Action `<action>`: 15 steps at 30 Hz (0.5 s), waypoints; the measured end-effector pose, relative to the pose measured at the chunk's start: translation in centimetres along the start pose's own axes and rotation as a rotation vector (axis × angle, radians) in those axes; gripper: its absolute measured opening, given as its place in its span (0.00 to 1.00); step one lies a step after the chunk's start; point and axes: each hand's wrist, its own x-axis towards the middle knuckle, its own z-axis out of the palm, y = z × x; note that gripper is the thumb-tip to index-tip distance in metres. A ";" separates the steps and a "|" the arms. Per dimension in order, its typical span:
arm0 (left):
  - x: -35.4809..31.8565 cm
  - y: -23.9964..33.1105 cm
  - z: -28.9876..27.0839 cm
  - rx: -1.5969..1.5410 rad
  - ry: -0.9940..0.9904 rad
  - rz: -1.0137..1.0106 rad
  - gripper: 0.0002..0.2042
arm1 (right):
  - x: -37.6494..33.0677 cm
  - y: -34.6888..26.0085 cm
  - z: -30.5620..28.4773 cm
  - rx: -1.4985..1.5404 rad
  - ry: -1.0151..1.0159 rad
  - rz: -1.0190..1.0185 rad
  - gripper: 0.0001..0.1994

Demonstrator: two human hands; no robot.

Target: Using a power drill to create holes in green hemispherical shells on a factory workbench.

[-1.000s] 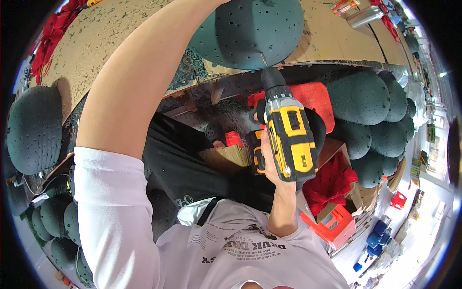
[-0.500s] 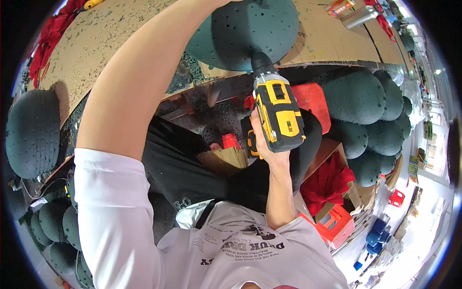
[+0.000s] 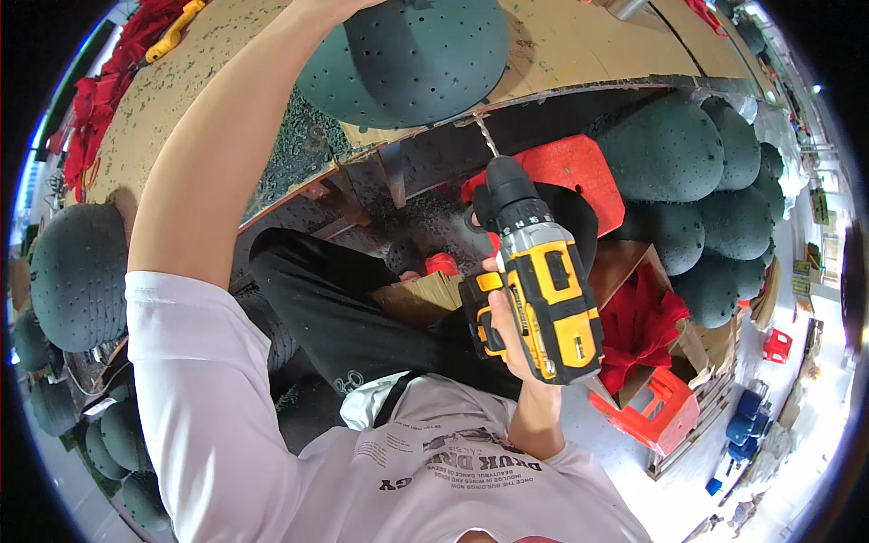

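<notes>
A dark green foam-like dome point(image 3: 407, 68) dotted with small holes rests on the cardboard-covered workbench point(image 3: 217, 41). My left hand point(image 3: 337, 7) reaches to its far left edge; the picture's top edge cuts off the fingers, so their grip is hidden. In my right hand point(image 3: 509, 335) is a yellow-and-black cordless drill point(image 3: 543, 281), with fingers wrapped round its handle. The drill's long spiral bit point(image 3: 486, 134) points up toward the bench edge, its tip just short of the dome and apart from it.
Green crumbs point(image 3: 303, 145) litter the bench. Similar domes point(image 3: 665, 149) are stacked at the right, and another dome point(image 3: 80, 276) stands at the left. A red plastic stool point(image 3: 570, 176), a box of red fabric point(image 3: 638, 326) and a red crate point(image 3: 656, 412) lie right of my legs.
The drill has come back toward me, out of the dome, and its bit now shows. My left hand stays by the dome. The whole view has shifted somewhat.
</notes>
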 end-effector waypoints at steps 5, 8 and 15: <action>0.6 1.5 -1.6 0.180 -0.151 -0.081 0.28 | -1.8 1.8 -1.7 0.157 -0.042 0.031 0.23; 1.1 0.9 -1.4 0.213 -0.165 -0.066 0.28 | -1.6 0.8 -1.9 0.215 0.076 -0.021 0.19; 2.0 3.4 -4.3 0.247 -0.222 -0.043 0.26 | -3.7 2.9 -3.0 0.179 -0.015 0.149 0.18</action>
